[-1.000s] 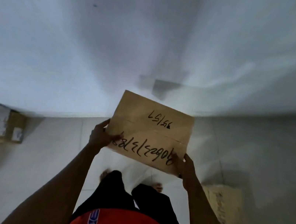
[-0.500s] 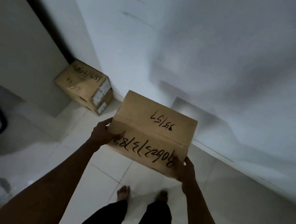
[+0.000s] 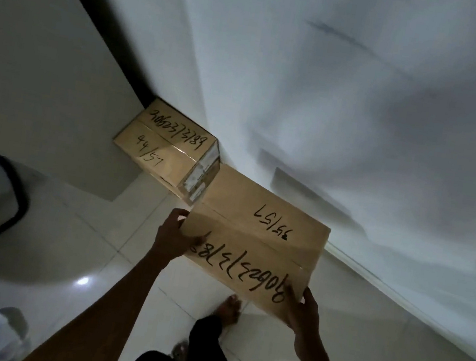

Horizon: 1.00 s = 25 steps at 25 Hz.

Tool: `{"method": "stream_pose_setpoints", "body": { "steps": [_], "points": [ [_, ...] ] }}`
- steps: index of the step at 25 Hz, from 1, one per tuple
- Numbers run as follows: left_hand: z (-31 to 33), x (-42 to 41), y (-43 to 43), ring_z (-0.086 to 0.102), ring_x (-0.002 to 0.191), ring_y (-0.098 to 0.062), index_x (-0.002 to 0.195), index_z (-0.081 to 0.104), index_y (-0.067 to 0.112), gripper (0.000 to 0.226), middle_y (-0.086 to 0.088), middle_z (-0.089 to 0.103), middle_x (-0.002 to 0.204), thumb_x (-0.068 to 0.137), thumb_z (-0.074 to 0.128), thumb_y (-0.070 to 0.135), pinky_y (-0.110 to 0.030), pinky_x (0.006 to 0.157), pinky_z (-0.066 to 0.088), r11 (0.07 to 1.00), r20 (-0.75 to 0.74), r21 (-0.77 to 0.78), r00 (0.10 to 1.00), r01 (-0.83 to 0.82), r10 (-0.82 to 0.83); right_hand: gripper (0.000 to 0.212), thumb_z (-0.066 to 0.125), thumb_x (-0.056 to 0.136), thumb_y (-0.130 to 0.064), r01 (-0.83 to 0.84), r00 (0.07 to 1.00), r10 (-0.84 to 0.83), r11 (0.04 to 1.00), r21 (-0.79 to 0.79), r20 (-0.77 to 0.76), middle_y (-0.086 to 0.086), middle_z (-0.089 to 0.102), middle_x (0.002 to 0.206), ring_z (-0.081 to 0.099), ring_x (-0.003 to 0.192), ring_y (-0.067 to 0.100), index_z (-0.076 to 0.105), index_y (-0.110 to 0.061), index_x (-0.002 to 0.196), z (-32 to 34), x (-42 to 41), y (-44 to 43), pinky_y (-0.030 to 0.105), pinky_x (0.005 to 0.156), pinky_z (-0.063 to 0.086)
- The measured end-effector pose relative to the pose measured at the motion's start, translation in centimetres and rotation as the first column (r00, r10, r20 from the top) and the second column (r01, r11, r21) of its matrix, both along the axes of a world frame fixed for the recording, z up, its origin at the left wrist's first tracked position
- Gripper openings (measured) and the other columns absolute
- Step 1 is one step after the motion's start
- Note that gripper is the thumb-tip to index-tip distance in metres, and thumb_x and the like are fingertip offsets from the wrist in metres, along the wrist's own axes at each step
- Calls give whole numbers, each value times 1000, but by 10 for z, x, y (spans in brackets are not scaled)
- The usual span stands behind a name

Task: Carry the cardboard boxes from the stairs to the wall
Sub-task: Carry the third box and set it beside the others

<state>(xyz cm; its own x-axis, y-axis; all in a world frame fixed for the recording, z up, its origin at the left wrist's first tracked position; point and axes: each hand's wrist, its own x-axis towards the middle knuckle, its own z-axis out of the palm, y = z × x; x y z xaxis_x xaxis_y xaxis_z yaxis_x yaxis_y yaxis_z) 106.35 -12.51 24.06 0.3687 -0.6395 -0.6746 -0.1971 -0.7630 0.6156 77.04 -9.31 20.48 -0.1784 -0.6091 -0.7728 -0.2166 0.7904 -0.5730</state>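
The carried cardboard box [image 3: 255, 239] bears black handwritten marker text, upside down to the camera: a fraction ending "/57" on the far flap and a long digit string on the near flap, its last characters covered by the left thumb. The second cardboard box [image 3: 166, 150] sits on the tiled floor [image 3: 361, 340] in the corner against the wall [image 3: 366, 107]; it reads "44/57" and a long number, and carries white labels on its side face. The left hand [image 3: 173, 235] grasps the carried box at its near left corner, thumb on top. The right hand [image 3: 304, 312] grasps the near right corner, thumb on top. Both forearms extend forward, holding the box above the floor, close to the wall and just beside the second box.
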Motion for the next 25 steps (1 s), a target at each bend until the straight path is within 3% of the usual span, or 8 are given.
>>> {"method": "stream_pose_setpoints", "body": {
  "steps": [5, 10, 14, 18, 21, 23, 25],
  "points": [
    [-146, 64, -39, 68, 99, -28, 122, 53, 21, 64, -10, 67, 122, 66, 84, 13, -46, 75, 61, 997, 11, 40, 998, 61, -61, 46, 63, 88, -45, 67, 996, -62, 994, 84, -60, 6, 67, 104, 62, 99, 29, 62, -19, 126, -141, 58, -40, 42, 82, 53],
    [-288, 103, -62, 60, 115, -29, 134, 50, 27, 78, -9, 61, 132, 66, 81, 8, -44, 88, 58, 982, 30, 116, 987, 151, -156, 45, 63, 87, -45, 65, 996, -60, 995, 76, -63, 4, 70, 107, 62, 88, 11, 61, -23, 126, -271, 93, -56, 28, 62, 51],
    [-370, 116, -83, 62, 110, -32, 141, 44, 26, 82, -14, 66, 119, 69, 78, 5, -43, 89, 56, 974, 63, 164, 984, 153, -166, 48, 65, 82, -55, 91, 993, -85, 994, 60, -85, 3, 72, 109, 67, 99, 23, 63, -29, 123, -353, 113, -68, 48, 81, 59],
    [-416, 115, -102, 60, 115, -36, 143, 41, 20, 76, -18, 62, 128, 76, 75, 8, -52, 93, 54, 973, 165, 141, 965, 184, -206, 51, 63, 81, -58, 114, 987, -110, 993, 28, -117, 0, 73, 106, 69, 97, 23, 61, -31, 124, -403, 125, -80, 51, 84, 58],
    [-428, 107, -103, 54, 124, -36, 147, 31, 14, 74, -18, 51, 140, 84, 68, 12, -49, 97, 50, 930, 377, 135, 850, 343, -369, 48, 60, 86, -54, 116, 982, -114, 993, 3, -147, 1, 72, 106, 69, 96, 21, 56, -31, 129, -420, 138, -93, 47, 81, 59],
    [-431, 99, -101, 42, 136, -38, 150, 20, 13, 81, -19, 32, 153, 85, 68, 14, -48, 100, 50, 852, 544, 160, 676, 498, -497, 48, 59, 88, -54, 112, 981, -111, 994, -3, -159, 2, 72, 106, 69, 94, 18, 54, -30, 129, -423, 146, -103, 41, 76, 59],
    [-430, 88, -100, 24, 145, -40, 151, 14, 11, 88, -21, 14, 159, 84, 69, 27, -49, 106, 45, 763, 577, 209, 552, 612, -601, 49, 57, 88, -54, 109, 981, -109, 994, -9, -160, 2, 71, 107, 68, 93, 17, 52, -28, 130, -423, 152, -109, 34, 70, 56]
  ]
}}
